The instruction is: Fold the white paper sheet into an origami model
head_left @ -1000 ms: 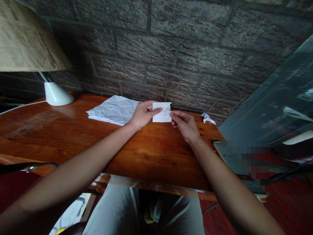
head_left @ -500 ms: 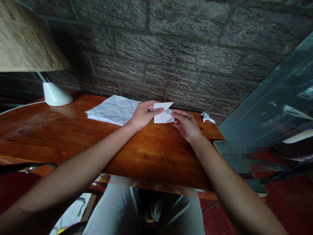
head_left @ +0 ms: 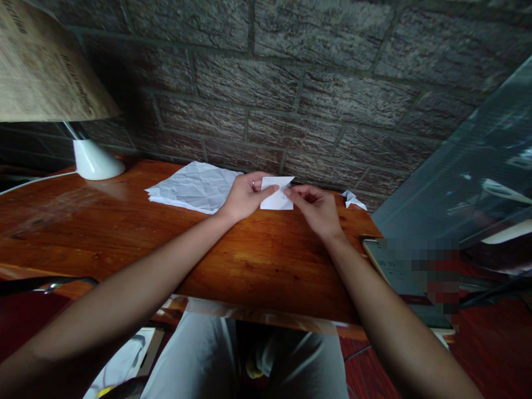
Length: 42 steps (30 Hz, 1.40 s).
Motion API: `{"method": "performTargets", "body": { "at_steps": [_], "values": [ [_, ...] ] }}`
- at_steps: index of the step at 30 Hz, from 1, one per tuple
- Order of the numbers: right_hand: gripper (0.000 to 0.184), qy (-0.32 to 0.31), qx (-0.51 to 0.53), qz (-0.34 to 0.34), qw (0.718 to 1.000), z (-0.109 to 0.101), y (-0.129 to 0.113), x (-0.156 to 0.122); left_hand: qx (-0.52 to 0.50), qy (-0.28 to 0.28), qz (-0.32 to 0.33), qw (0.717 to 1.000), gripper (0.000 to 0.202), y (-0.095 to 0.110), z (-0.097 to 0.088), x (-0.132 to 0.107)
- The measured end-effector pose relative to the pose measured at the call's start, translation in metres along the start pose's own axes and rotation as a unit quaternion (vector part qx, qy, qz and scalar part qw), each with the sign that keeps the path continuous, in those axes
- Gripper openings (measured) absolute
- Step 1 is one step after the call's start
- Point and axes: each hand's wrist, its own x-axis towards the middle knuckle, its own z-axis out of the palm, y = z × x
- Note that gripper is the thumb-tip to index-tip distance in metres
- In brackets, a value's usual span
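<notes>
A small folded white paper (head_left: 275,198) is held over the far part of the wooden table (head_left: 124,238). My left hand (head_left: 245,195) pinches its left edge with thumb and fingers; a ring shows on one finger. Fingertips of my right hand (head_left: 316,209) pinch the right edge near a fold. Both hands are closed on the paper, close to the brick wall.
A creased white sheet (head_left: 193,187) lies flat left of my hands. A small folded paper piece (head_left: 352,200) sits at the right by the wall. A white lamp base (head_left: 93,160) with a shade stands far left. A dark flat object (head_left: 399,274) lies at the table's right edge.
My right hand's fingers have shifted left along the paper's right edge, and the paper has tilted slightly. My left hand has stayed in place.
</notes>
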Motion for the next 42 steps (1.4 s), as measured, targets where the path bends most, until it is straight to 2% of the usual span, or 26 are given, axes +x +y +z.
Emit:
{"method": "performTargets", "body": {
  "at_steps": [4, 10, 18, 32, 37, 39, 42],
  "values": [
    [0.038, -0.028, 0.003, 0.011, 1.0, -0.001, 0.004, 0.001, 0.026, -0.01, 0.005, 1.0, 0.032, 0.001, -0.001, -0.001],
    [0.04, -0.062, 0.035, 0.02, 0.997, -0.002, 0.002, 0.002, -0.013, -0.026, 0.012, 1.0, 0.035, -0.004, 0.0, 0.0],
    [0.047, -0.085, 0.07, 0.08, 0.991, -0.002, -0.001, 0.0, 0.005, -0.014, 0.029, 0.999, 0.033, -0.006, -0.003, 0.003],
    [0.049, -0.093, 0.018, 0.035, 0.995, 0.001, 0.009, 0.001, -0.05, -0.006, -0.012, 0.999, 0.045, -0.003, -0.002, 0.003],
    [0.057, -0.037, 0.085, 0.109, 0.99, 0.005, 0.003, -0.002, -0.094, 0.024, -0.03, 0.995, 0.042, 0.002, 0.0, 0.002],
    [0.055, -0.058, 0.109, 0.136, 0.983, 0.006, -0.001, -0.003, -0.108, 0.029, -0.038, 0.993, 0.041, 0.003, 0.001, 0.002],
    [0.047, -0.102, 0.127, 0.138, 0.977, 0.009, -0.003, -0.004, -0.115, 0.023, -0.053, 0.992, 0.04, 0.003, 0.003, 0.001]
  ]
}}
